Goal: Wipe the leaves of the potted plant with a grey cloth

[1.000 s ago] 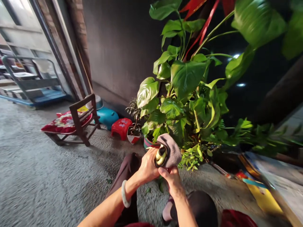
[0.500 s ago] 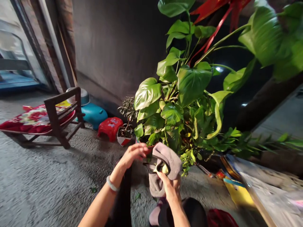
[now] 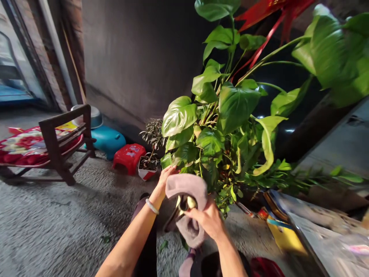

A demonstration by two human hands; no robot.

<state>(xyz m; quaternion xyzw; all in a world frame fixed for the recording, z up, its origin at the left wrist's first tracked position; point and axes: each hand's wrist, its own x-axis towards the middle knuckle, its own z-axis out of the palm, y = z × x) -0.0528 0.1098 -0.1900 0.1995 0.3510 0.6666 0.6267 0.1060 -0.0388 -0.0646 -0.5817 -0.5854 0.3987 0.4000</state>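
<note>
A large leafy potted plant [image 3: 211,140] with broad glossy green leaves stands in front of me. My left hand [image 3: 165,181], with a pale bangle on its wrist, reaches to the plant's lower left leaves, fingers stretched out; their tips are partly hidden behind foliage and cloth. Bunched in my right hand [image 3: 209,219] is a mauve-grey cloth [image 3: 188,184]. Between that thumb and the cloth shows a dark loop with pale yellowish-green pieces [image 3: 190,202]; its kind I cannot make out.
Left of the plant are a small potted shrub [image 3: 148,163], a red stool [image 3: 128,157], a turquoise plastic item [image 3: 106,140] and a wooden chair [image 3: 65,148] with a red cushion. Boards and a yellow item [image 3: 285,234] lie at right. A red ribbon [image 3: 268,34] hangs above.
My left hand has moved up and forward to the lower leaves. The cloth in my right hand has shifted left, now overlapping my left fingers.
</note>
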